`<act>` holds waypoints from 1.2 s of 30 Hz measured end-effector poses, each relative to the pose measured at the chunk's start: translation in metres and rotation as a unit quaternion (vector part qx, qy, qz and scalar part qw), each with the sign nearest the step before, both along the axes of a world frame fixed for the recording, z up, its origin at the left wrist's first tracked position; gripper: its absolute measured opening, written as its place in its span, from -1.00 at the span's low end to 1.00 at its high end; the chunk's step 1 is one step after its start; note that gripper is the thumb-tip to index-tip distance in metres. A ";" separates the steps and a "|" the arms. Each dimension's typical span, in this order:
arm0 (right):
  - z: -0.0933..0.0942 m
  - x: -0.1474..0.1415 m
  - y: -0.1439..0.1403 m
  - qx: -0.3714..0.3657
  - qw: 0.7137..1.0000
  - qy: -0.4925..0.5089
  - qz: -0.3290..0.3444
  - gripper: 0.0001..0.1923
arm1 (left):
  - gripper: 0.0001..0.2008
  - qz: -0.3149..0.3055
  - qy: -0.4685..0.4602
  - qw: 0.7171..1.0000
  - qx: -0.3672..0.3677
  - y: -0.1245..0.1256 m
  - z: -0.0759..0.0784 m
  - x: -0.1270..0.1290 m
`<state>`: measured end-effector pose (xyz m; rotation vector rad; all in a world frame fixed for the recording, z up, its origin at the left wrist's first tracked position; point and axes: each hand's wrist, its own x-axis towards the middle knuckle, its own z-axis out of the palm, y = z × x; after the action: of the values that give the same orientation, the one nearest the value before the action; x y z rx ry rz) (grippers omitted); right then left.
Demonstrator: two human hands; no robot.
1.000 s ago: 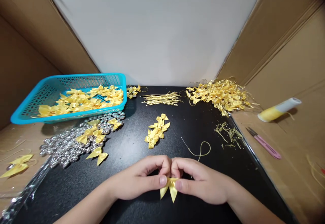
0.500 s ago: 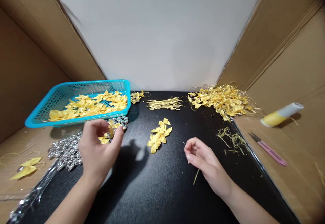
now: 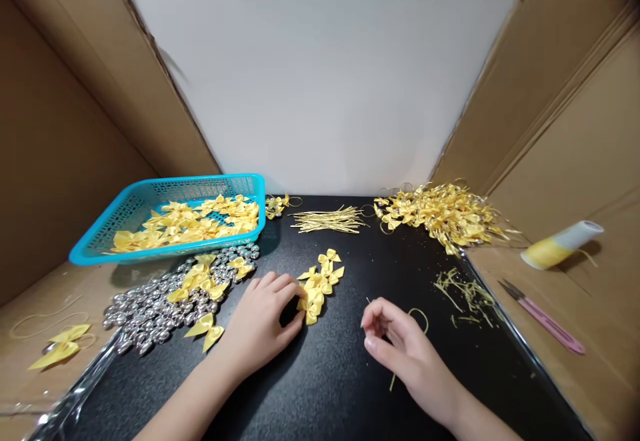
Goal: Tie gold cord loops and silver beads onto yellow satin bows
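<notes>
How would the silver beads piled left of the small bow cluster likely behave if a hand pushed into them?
The silver beads look round and glossy, so they would probably roll and scatter on the smooth black mat. They lie loose, apparently unstrung, so likely shift singly. The left hand rests just beside them.

- Small cluster of yellow satin bows [image 3: 320, 281]: lying flat in a short slanted row near the middle of the black mat [image 3: 320, 387], near end touched by the left hand [image 3: 263, 321].
- Thin gold cord [image 3: 417, 334]: looped, pinched in the right hand [image 3: 395, 344], loose tail trailing toward the mat's near edge.
</notes>
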<state>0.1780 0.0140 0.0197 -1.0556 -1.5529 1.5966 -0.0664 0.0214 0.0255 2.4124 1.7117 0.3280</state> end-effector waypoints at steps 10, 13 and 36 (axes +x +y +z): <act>-0.002 -0.001 0.000 0.025 0.999 -0.024 -0.005 -0.86 | -0.85 0.023 -0.049 0.998 -0.028 0.003 0.000 -0.006; -0.002 -0.001 -0.001 0.032 0.999 -0.030 -0.010 -0.87 | -0.91 0.040 -0.100 0.993 -0.047 0.000 0.004 -0.007; -0.003 -0.013 -0.009 0.112 0.991 -0.061 -0.041 -0.85 | -0.66 -0.007 -0.535 0.808 -0.246 -0.029 -0.007 0.046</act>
<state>0.1649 0.0052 0.0169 -1.0929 -1.7008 1.2880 -0.0208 -0.0076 0.0187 1.3550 1.0318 0.8905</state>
